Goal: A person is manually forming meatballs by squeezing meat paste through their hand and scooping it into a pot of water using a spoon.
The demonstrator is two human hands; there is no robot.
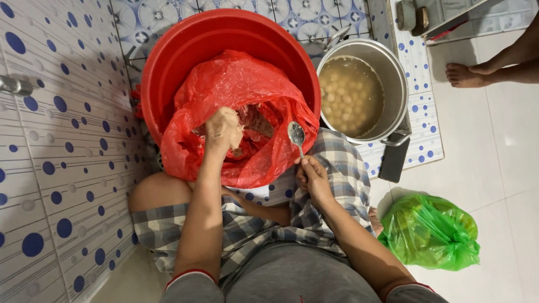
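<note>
A big red basin (185, 45) stands in front of my knees, lined with a red plastic bag (236, 84) that holds pinkish minced paste (259, 120). My left hand (223, 130) is inside the bag, smeared with paste and closed around a lump of it. My right hand (312, 175) grips the handle of a metal spoon (296, 134), whose bowl points up at the bag's right edge. To the right, a metal pot (393, 73) holds cloudy liquid with several pale round balls (348, 95).
A green plastic bag (431, 231) lies on the white floor at right. Another person's bare feet (469, 73) stand at upper right. A blue-dotted tiled wall (50, 168) runs along the left, with a metal tap (14, 85).
</note>
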